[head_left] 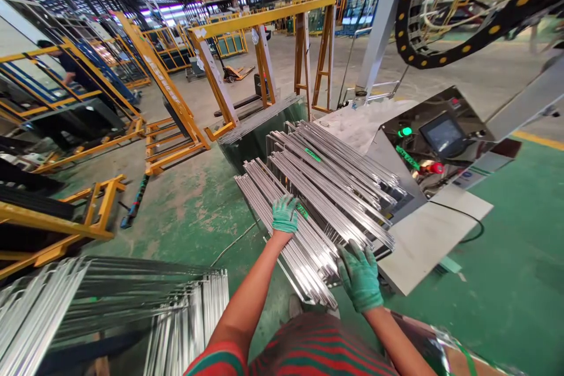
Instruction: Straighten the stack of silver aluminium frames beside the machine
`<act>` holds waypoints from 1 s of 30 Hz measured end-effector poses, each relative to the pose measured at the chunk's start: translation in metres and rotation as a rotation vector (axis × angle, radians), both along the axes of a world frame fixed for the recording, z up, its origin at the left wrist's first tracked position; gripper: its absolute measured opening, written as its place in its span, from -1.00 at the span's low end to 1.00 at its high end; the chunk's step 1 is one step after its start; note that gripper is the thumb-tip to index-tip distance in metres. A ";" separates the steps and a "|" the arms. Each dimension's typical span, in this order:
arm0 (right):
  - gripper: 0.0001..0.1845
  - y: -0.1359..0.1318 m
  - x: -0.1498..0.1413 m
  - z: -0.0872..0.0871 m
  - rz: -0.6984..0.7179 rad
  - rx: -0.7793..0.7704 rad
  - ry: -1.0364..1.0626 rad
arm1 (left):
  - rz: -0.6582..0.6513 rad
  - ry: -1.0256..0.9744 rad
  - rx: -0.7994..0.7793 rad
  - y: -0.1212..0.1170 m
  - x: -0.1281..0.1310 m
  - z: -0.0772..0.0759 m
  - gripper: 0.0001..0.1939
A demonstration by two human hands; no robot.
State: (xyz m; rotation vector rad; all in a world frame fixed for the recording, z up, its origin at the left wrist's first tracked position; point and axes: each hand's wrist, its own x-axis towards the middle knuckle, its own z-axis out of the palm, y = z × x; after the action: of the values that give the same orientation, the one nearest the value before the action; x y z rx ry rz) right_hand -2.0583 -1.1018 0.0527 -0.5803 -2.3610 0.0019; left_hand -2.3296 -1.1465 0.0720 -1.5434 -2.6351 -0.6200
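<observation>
Long, shiny metal strips are stacked side by side in front of me, their ends uneven. Among them shows a green label, and a second green label sits just beside my left fingers. My left hand, in a green glove, lies over the nearer left bundle with its fingers stretched forward. At the near ends of the right-hand strips is my gloved right hand, fingers apart and touching or very close to the strip ends. Neither hand visibly grasps a strip.
To the right stands a control panel with a screen, above a pale plate. Bent metal frames fill the lower left. Yellow racks and dark glass sheets stand beyond the strips. Another person is far left.
</observation>
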 end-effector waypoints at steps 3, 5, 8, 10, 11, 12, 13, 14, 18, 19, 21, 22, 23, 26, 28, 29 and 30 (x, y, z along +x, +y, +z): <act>-0.58 0.000 0.000 -0.001 0.000 0.004 -0.009 | 0.155 0.007 -0.020 0.004 0.002 -0.003 -0.44; -0.61 0.001 0.000 -0.002 0.007 0.014 -0.019 | 0.154 0.007 -0.059 0.006 0.002 -0.003 -0.44; -0.63 0.001 0.001 -0.004 0.005 0.033 -0.020 | 0.101 0.008 -0.077 0.008 0.001 0.002 -0.50; -0.63 0.001 0.002 -0.006 0.000 0.043 -0.020 | 0.079 0.005 -0.078 0.007 0.001 0.005 -0.54; -0.63 0.001 0.002 -0.006 -0.002 0.043 -0.021 | 0.072 0.001 -0.076 0.006 0.002 0.007 -0.56; -0.62 0.001 0.002 -0.007 -0.002 0.034 -0.023 | 0.065 -0.004 -0.076 0.005 0.002 0.008 -0.59; -0.62 0.000 0.003 -0.007 -0.002 0.020 -0.025 | 0.060 -0.011 -0.076 0.004 0.002 0.009 -0.62; -0.62 0.000 0.002 -0.008 -0.004 0.002 -0.027 | 0.062 -0.017 -0.073 0.003 0.003 0.009 -0.64; -0.61 -0.001 0.002 -0.008 -0.018 -0.042 -0.030 | 0.084 -0.009 -0.050 0.003 0.005 0.008 -0.52; -0.61 0.000 0.002 -0.008 -0.021 -0.038 -0.028 | 0.082 -0.002 -0.058 0.003 0.005 0.007 -0.46; -0.62 0.000 0.002 -0.009 -0.020 -0.021 -0.024 | 0.059 0.010 -0.099 0.005 0.004 0.006 -0.37; -0.62 0.001 0.002 -0.009 -0.016 -0.011 -0.018 | 0.046 0.019 -0.122 0.006 0.003 0.005 -0.36; -0.63 0.000 0.002 -0.010 -0.010 -0.004 -0.011 | 0.031 0.028 -0.142 0.006 0.003 0.005 -0.36; -0.67 -0.001 0.002 -0.009 0.025 -0.018 0.055 | -0.002 0.041 -0.191 0.009 0.001 0.006 -0.40; -0.67 0.001 0.002 -0.007 0.055 -0.093 0.153 | -0.005 0.029 -0.221 0.010 0.001 0.008 -0.44; -0.66 0.003 0.002 -0.005 0.053 -0.130 0.203 | -0.003 0.020 -0.230 0.011 0.001 0.009 -0.45; -0.64 0.008 0.003 -0.003 0.030 -0.148 0.237 | -0.002 0.013 -0.233 0.012 0.002 0.010 -0.46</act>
State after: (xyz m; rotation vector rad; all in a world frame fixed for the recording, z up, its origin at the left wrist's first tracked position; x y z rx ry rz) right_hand -2.0554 -1.0938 0.0494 -0.5816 -2.1500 0.2479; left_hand -2.3277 -1.1350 0.0821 -1.5976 -2.7799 -0.3100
